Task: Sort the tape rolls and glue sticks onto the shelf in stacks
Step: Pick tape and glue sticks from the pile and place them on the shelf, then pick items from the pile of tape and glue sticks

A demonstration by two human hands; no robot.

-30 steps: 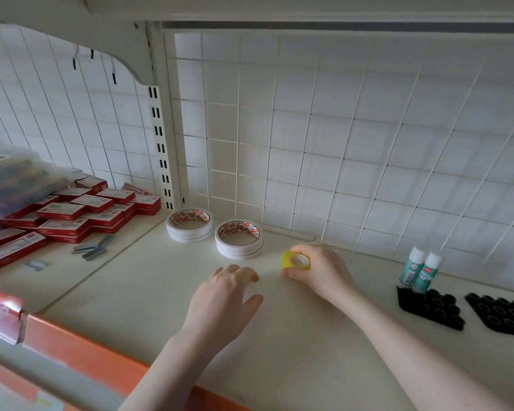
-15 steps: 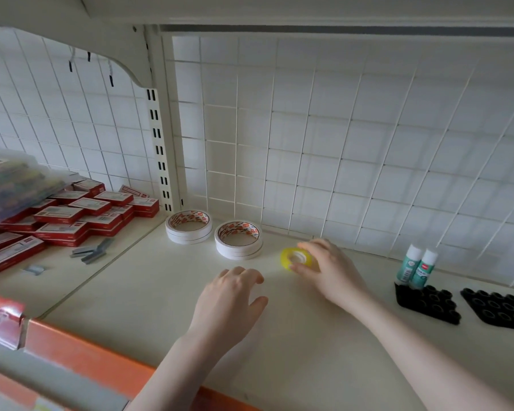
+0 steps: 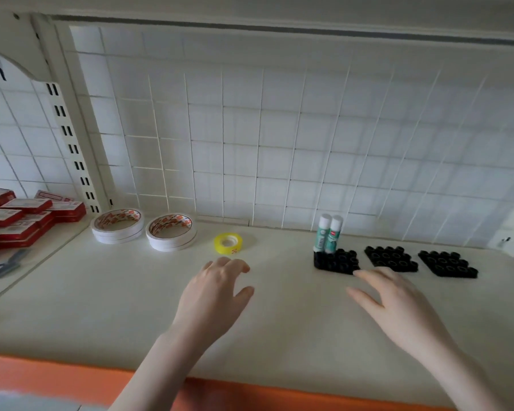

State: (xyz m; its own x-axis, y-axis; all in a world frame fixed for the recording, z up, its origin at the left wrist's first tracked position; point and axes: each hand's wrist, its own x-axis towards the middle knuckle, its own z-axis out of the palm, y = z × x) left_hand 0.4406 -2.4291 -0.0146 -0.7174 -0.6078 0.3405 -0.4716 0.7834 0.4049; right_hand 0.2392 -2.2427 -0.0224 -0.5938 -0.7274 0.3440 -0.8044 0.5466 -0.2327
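Left hand: I see it empty above the shelf, fingers loosely curled.
Right hand: empty too, fingers spread and relaxed.
Yellow tape roll: lying flat just beyond my left fingertips, untouched.
White tape stacks: further left of that roll, side by side.
Glue sticks: two upright in a black holder, just beyond my right fingertips.
Red boxes: far left.

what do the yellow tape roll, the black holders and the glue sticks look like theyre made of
Yellow tape roll: glossy, translucent plastic film, probably on a white core; light glows through it.
Black holders: matte black, likely moulded plastic or rubber, with rows of round sockets.
Glue sticks: smooth plastic tubes, white caps, green printed labels; two stand upright in the leftmost holder.
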